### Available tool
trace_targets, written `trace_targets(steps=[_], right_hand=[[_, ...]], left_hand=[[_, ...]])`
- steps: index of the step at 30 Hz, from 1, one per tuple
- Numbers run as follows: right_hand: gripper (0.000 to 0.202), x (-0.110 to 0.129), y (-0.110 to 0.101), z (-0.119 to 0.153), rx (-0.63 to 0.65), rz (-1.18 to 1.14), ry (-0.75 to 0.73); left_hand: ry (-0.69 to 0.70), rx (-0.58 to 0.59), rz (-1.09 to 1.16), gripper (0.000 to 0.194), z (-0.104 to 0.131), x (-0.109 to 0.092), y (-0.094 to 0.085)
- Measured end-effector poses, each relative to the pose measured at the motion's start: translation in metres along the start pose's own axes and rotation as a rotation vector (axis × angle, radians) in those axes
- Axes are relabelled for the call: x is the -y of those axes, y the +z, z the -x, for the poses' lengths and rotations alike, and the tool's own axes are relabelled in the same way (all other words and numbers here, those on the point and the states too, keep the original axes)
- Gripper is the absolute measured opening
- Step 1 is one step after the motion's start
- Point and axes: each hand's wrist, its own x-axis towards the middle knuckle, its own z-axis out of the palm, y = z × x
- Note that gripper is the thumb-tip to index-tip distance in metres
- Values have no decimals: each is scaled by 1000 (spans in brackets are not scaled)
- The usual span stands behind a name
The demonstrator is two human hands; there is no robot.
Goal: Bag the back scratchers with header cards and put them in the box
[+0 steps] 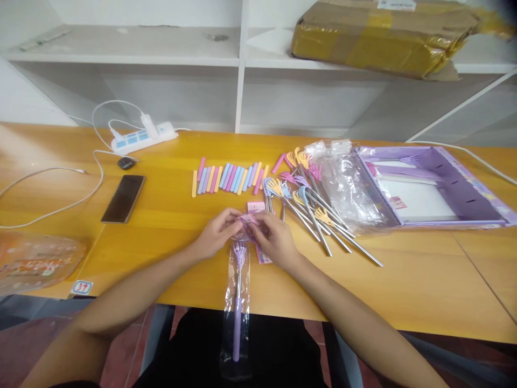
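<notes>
Together, left hand and right hand pinch shut one bagged purple scratcher's pink header card.

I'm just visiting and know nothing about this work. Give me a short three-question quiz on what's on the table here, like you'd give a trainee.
1. True or false: both hands, left hand and right hand, meet at the top of the bagged purple back scratcher.
2. Which lies left of the row of coloured handle grips? A) purple display box B) phone C) pile of loose scratchers
3. Fill in: the white power strip sits near the table's ____ edge.

Key
1. True
2. B
3. far
</notes>
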Motion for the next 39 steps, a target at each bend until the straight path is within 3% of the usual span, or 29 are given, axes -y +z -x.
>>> trace_targets(steps=[6,14,22,34,39], right_hand=[[15,0,-7,3,13,-25,144],[14,-2,-13,-1,74,58,-6],[14,-4,-14,-1,90,123,-48],[48,-14,-18,1,203,290,-198],[32,-9,-19,1,162,232,-153]], left_hand=[[7,31,-7,52,-2,10,3],[-28,23,-45,34,-7,3,0],[-12,-29,-83,41,-8,-1,-4],[-114,-29,169,42,-7,0,-4],[-117,-56,187,41,-7,0,-3]])
